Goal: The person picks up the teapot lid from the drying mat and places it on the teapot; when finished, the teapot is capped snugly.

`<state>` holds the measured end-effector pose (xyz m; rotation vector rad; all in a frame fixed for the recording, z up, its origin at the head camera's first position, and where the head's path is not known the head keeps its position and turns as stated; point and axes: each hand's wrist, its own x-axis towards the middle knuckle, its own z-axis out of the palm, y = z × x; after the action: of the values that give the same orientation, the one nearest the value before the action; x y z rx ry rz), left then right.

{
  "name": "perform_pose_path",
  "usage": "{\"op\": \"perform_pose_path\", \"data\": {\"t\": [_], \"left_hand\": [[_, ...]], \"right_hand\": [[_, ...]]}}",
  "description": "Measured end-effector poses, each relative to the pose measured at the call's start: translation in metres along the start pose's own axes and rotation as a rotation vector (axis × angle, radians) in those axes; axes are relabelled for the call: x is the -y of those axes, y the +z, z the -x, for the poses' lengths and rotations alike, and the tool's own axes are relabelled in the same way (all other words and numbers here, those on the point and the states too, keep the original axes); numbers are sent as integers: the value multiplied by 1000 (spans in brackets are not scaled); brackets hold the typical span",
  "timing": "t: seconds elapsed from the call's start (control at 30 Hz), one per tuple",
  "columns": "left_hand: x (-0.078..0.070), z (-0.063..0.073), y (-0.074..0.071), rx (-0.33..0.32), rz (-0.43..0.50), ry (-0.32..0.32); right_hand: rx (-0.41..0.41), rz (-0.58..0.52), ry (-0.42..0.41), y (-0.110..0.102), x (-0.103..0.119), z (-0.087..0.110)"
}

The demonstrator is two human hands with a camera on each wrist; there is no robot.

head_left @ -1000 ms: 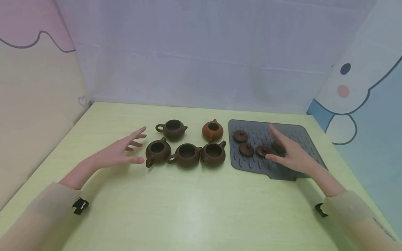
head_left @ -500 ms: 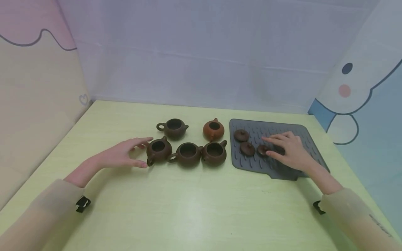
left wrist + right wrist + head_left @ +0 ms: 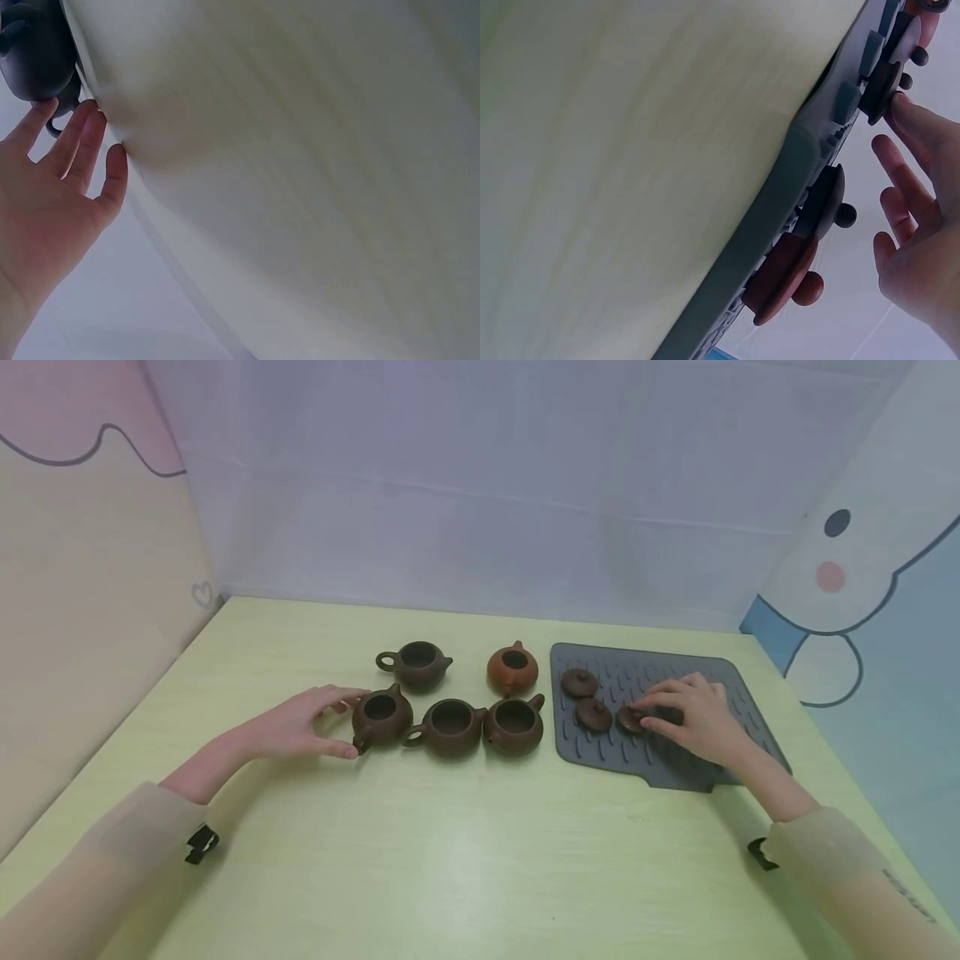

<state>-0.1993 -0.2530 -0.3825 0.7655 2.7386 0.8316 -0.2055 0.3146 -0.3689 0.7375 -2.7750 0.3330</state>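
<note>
My left hand [image 3: 300,722] is at the leftmost dark brown teapot [image 3: 381,717], which has no lid on. Its fingertips touch the pot's side and its thumb lies by the handle; the fingers look fairly straight in the left wrist view. My right hand [image 3: 697,722] reaches over the grey mat [image 3: 675,658], thumb and index finger pinching a small brown teapot lid [image 3: 628,720] at its knob. The right wrist view shows those fingertips against the dark lid [image 3: 881,94], the other fingers spread off it. Behind my right hand, more lids are mostly hidden in the head view.
Two brown lids, a rear lid [image 3: 580,682] and a front lid [image 3: 594,715], lie on the mat's left side. A dark lid [image 3: 821,202] and a reddish lid [image 3: 784,277] sit nearer the wrist. Lidless teapots include a middle teapot [image 3: 452,727] and an orange teapot [image 3: 513,670].
My left hand has moved right to the leftmost teapot. My right hand has come down onto the mat, and its thumb and index finger have drawn together at the small lid.
</note>
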Motion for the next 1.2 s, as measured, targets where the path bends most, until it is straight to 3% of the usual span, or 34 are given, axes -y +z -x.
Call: {"op": "perform_pose_path", "data": {"t": [0.47,1.07,1.2], "left_hand": [[2,0,1,-8,-4,-1],[0,0,0,-11,-12,-10],[0,0,0,-10,-9,-11]], "right_hand": [[-68,-20,-32,3,-2,-2],[-256,-187,-115,3,15,-9],[-293,-230,-87,4,25,-13]]}}
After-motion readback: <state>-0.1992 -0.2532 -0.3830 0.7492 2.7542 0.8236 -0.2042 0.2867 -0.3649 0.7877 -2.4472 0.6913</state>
